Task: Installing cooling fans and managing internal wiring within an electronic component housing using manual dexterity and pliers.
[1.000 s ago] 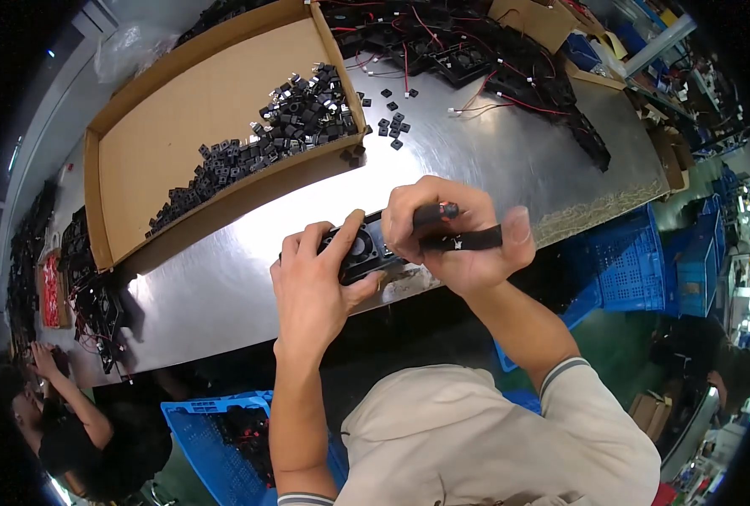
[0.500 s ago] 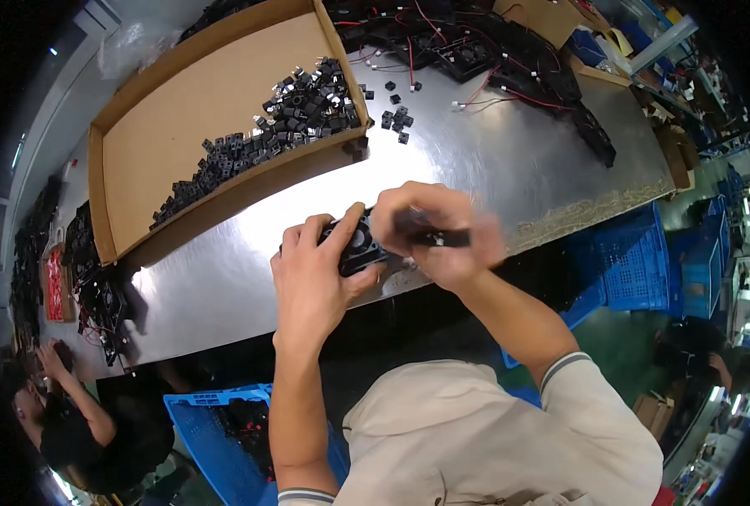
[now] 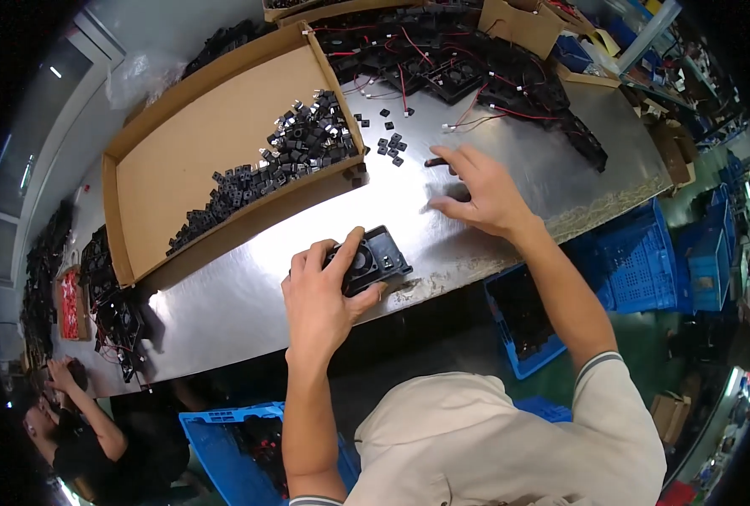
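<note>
A black plastic housing [image 3: 383,254] with a round fan in it rests on the metal table near its front edge. My left hand [image 3: 318,278] is closed on its left side, fingers over the top and thumb along the near edge. Farther right, my right hand [image 3: 486,192] is above the table, thumb and index finger apart. A short dark stick-like piece [image 3: 435,162] shows at its fingertips; its exact kind is unclear. Several small black square parts [image 3: 392,145] lie loose just beyond that hand, to the left.
At the left back, a shallow cardboard tray [image 3: 215,221] holds a heap of small black parts. Black housings with red wires [image 3: 468,76] are piled along the back. Blue crates [image 3: 636,270] stand below the table. Another person [image 3: 88,422] works at the far left.
My right hand has left the housing and moved up and right over the table, its fingers spreading. The left hand keeps hold of the housing. The view has shifted slightly.
</note>
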`<state>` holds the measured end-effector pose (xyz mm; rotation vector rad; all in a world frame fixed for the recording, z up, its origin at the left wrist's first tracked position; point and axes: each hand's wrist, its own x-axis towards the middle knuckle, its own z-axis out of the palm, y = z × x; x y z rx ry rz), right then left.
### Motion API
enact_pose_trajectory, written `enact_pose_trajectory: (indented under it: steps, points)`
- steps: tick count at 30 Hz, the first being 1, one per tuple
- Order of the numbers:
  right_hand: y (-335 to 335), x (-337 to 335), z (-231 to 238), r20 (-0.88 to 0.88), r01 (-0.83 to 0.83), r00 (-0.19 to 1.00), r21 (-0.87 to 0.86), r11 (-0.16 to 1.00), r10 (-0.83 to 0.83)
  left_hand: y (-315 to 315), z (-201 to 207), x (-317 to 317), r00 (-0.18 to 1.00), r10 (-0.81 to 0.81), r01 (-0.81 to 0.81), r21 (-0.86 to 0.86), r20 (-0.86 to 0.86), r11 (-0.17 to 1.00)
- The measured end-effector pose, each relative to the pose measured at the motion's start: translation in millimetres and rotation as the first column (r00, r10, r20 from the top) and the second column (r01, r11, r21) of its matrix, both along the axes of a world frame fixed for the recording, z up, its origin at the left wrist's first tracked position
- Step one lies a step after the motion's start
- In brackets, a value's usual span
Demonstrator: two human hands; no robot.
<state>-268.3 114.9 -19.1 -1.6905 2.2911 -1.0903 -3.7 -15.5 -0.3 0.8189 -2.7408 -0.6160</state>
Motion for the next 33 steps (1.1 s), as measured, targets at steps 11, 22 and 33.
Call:
enact_pose_trajectory:
  steps: [11, 22, 33]
  points:
    - [10.2, 70.4, -23.6, 0.072, -0.308, 0.949, 0.023, 0.951, 0.306, 6.4, 0.5, -0.8, 1.0, 0.03, -0.03, -0.004, 0.007, 1.0]
    - [4.0, 85.1, -31.2, 0.266, -0.183, 0.943, -0.08, 0.98, 0.198, 2.3, 4.5, -5.9, 0.998, -0.01, 0.011, -0.01, 0.059, 1.0]
    - [8.8, 88.8, -23.0, 0.38, -0.117, 0.907, -0.189, 0.975, 0.182, -2.7, 9.5, -9.7, 0.993, -0.048, 0.053, -0.049, 0.103, 0.997]
